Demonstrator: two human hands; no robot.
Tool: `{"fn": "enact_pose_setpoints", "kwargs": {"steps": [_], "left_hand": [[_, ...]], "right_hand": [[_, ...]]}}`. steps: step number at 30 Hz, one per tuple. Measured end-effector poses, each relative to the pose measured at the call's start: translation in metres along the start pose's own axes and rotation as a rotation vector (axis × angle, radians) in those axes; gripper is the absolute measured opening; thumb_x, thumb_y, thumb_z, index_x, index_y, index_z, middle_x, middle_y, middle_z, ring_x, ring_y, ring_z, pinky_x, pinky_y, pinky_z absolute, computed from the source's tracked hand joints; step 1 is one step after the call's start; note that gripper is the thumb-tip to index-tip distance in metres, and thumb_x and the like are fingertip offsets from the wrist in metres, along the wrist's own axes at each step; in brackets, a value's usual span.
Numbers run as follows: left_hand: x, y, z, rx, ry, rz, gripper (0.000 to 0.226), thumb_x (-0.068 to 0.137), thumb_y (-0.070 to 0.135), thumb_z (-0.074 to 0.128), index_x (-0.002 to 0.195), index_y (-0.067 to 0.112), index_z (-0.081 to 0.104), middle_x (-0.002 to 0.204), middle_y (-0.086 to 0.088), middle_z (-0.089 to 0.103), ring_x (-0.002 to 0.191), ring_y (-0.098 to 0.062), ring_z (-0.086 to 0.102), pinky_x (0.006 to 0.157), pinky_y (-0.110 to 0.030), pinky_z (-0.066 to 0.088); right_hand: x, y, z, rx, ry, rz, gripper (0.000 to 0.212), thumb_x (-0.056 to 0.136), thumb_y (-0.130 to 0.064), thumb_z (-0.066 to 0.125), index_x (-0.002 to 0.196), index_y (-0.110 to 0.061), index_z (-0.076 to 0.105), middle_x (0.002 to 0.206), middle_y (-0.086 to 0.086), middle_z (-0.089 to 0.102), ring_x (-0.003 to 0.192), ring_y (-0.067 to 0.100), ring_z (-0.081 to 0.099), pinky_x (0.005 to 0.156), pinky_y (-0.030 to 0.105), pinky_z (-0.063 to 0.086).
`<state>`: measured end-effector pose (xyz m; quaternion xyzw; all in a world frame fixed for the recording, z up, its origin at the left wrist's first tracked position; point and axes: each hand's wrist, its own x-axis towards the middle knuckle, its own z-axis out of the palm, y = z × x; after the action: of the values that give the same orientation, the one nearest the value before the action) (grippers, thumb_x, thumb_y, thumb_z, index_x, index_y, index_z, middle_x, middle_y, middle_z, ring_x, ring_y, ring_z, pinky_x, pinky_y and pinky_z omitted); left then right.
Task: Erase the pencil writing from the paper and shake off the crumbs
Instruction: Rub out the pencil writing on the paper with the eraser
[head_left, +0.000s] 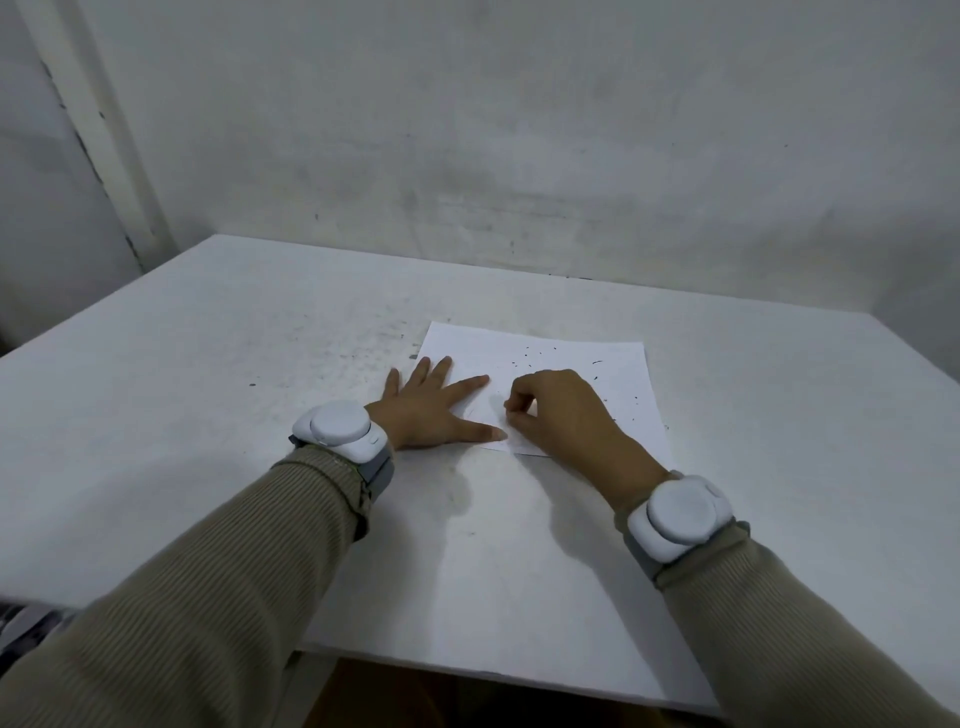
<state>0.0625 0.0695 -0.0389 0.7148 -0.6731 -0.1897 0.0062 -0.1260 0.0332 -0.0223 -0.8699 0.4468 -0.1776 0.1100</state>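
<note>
While left hand lies flat, fingers spread on the paper, & right hand curls in a pinch just off the left fingertips (eraser hidden, can't tell), rub short strokes w/ firm left pressure; crumbs lie beyond the right knuckles.
</note>
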Motion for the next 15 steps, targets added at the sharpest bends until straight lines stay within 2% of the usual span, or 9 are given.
{"fn": "enact_pose_setpoints", "kwargs": {"steps": [5, 10, 13, 15], "left_hand": [[0.000, -0.001, 0.003, -0.020, 0.038, 0.011, 0.095, 0.071, 0.089, 0.042, 0.151, 0.053, 0.007, 0.165, 0.000, -0.011, 0.151, -0.022, -0.017, 0.118, -0.054, -0.013], [-0.006, -0.004, 0.004, -0.045, 0.167, 0.056, 0.095, 0.071, 0.086, 0.048, 0.152, 0.045, 0.020, 0.165, -0.002, 0.006, 0.152, -0.019, -0.003, 0.120, -0.054, -0.005], [-0.009, -0.016, 0.001, 0.003, 0.196, 0.069, 0.101, 0.065, 0.096, 0.038, 0.150, 0.044, 0.026, 0.164, 0.000, 0.014, 0.152, -0.018, 0.000, 0.120, -0.055, -0.003], [-0.012, -0.026, -0.001, 0.012, 0.175, 0.057, 0.106, 0.059, 0.100, 0.029, 0.151, 0.047, 0.024, 0.165, 0.000, 0.009, 0.152, -0.017, -0.004, 0.119, -0.056, -0.007]], "right_hand": [[0.000, 0.014, -0.004, 0.010, 0.040, 0.098, 0.010, 0.085, -0.020, 0.062, 0.085, -0.015, 0.071, 0.088, -0.004, 0.071, 0.088, 0.018, 0.061, 0.076, 0.034, 0.051], [0.001, 0.017, -0.005, 0.035, 0.049, 0.123, 0.009, 0.085, -0.023, 0.064, 0.084, -0.017, 0.071, 0.088, -0.005, 0.071, 0.089, 0.017, 0.061, 0.075, 0.032, 0.050], [0.001, 0.021, -0.005, 0.039, 0.061, 0.128, 0.009, 0.085, -0.023, 0.064, 0.086, -0.017, 0.071, 0.090, -0.005, 0.071, 0.090, 0.017, 0.061, 0.076, 0.031, 0.050], [0.001, 0.022, -0.006, 0.062, 0.061, 0.129, 0.009, 0.085, -0.023, 0.065, 0.086, -0.017, 0.071, 0.090, -0.005, 0.071, 0.090, 0.017, 0.062, 0.077, 0.033, 0.050]]}}
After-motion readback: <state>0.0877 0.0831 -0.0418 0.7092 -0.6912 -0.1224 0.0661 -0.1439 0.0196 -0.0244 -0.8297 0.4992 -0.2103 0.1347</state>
